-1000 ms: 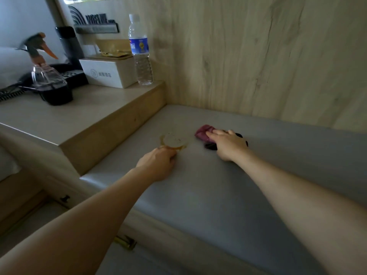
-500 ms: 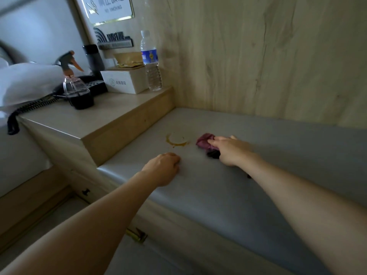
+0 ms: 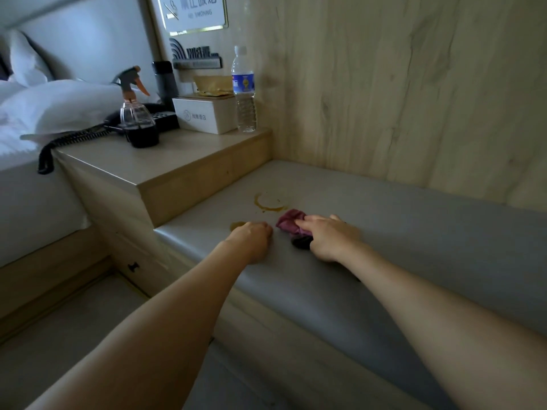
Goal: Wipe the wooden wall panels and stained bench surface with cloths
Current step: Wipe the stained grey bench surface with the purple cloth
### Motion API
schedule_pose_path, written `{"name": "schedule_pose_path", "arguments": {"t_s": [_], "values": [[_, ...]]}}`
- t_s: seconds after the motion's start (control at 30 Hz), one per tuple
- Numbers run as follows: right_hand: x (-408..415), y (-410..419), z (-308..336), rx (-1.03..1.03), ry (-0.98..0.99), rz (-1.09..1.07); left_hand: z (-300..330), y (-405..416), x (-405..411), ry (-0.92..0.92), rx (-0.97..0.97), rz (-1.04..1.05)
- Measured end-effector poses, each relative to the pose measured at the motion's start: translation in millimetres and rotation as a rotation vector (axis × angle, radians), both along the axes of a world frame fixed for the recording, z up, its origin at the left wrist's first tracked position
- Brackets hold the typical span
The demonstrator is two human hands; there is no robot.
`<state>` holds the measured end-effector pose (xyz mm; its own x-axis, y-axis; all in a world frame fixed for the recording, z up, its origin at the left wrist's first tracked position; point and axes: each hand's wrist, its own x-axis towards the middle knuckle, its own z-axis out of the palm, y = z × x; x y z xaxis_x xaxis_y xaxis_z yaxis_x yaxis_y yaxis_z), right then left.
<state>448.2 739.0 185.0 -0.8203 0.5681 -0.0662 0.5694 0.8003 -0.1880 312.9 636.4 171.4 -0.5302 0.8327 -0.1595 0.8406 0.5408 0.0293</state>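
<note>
Where the grey bench (image 3: 399, 232) meets the raised wooden side table (image 3: 154, 161) at its left end, a white pillow (image 3: 59, 108) lies further left beyond that table, and a black coiled phone cord (image 3: 56, 149) hangs over the table's left edge. On the table top stand, from left to right, a spray bottle (image 3: 136, 113) with dark liquid and an orange nozzle, a black telephone (image 3: 159, 118) behind it, a white box (image 3: 204, 115), and an upright water bottle (image 3: 244, 90) with a blue label at the table's right rear corner. Above the table a no-smoking sign (image 3: 195, 10) hangs on the wooden wall panels (image 3: 399, 84), which run on behind the bench. On the bench surface, just right of the table's step, lies a brown ring-shaped stain (image 3: 268, 202), with a smaller brown spot (image 3: 236, 224) nearer the front edge. The left hand (image 3: 251, 239) rests on the bench touching that smaller spot, fingers curled into a loose fist; whether it holds anything cannot be told. Just to its right, the right hand (image 3: 328, 238) presses down on a crumpled purple cloth (image 3: 291, 223), fingers bent over it, the cloth lying on the bench just below the ring stain and not covering it
</note>
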Motion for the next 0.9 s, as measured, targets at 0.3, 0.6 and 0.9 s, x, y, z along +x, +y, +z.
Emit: {"name": "schedule_pose_path", "arguments": {"t_s": [0.3, 0.6, 0.9], "values": [[-18, -5, -3, 0.038, -0.026, -0.142, -8, -59, -60, -0.093, 0.043, -0.055], [-37, -35, -2, 0.039, -0.091, -0.318, -15, -73, -132, -0.135, 0.09, -0.028], [-110, -75, -7, 0.026, -0.095, -0.235, -27, -80, -135, -0.144, 0.264, -0.074]]}}
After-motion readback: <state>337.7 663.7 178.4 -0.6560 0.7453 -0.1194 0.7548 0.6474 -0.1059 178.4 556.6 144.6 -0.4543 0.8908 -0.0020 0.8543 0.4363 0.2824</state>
